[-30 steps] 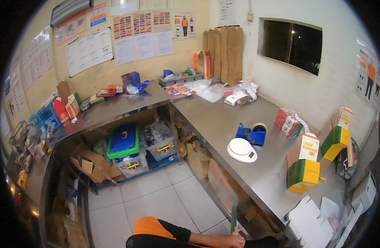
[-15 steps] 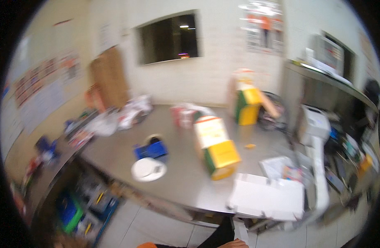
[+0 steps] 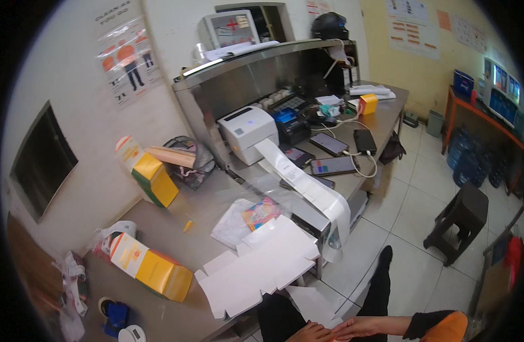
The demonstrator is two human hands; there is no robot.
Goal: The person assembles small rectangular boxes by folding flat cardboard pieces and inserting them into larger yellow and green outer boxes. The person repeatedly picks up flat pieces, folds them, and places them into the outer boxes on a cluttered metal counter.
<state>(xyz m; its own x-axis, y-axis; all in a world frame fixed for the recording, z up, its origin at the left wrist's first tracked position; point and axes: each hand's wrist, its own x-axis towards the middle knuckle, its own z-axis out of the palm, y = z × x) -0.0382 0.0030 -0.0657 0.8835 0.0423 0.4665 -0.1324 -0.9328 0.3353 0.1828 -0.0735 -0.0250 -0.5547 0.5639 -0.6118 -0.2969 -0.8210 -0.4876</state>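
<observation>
Resting our left hand (image 3: 308, 332) right up by our right hand (image 3: 355, 326), fingers loosely bent and barely parted. Can't really tell if they're gripping the orange-red sliver (image 3: 333, 340) under them, it's cut off. A white cardboard piece (image 3: 314, 302) is just beyond the fingertips, with a flat carton blank (image 3: 262, 269) past it, leftward. Half a second ago only one hand showed; now we've swung right and both do.

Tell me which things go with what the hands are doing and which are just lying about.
Probably in use: white flat piece, near left hand and right hand; anything held is unclear.

Seemingly lying about: blue tape dispenser, black helmet, dark stool.
</observation>
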